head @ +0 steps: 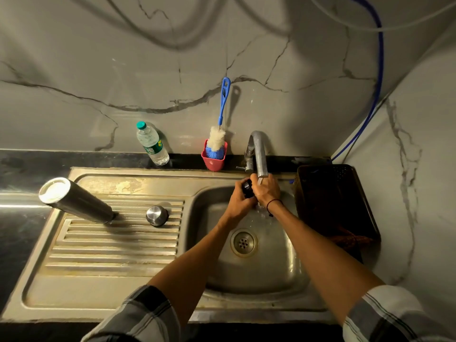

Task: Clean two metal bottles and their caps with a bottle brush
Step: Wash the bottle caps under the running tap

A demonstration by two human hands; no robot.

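Observation:
Under the tap (257, 154), over the sink basin (276, 262), my left hand (238, 201) and my right hand (267, 192) are pressed together around a small dark cap (247, 188). Both curl their fingers on it. Water runs down below the hands. One metal bottle (74, 201) stands upside down on the ribbed drainboard (111, 243) at the left. A round metal cap (156, 215) sits on the drainboard to its right. The bottle brush (218, 134), blue-handled with white and blue bristles, stands in a red cup (213, 162) at the wall.
A clear plastic water bottle (151, 144) with a green cap stands on the dark counter at the back. A dark plastic basket (333, 201) sits right of the basin. A blue hose (377, 77) runs down the right wall. The drain (243, 242) lies mid-basin.

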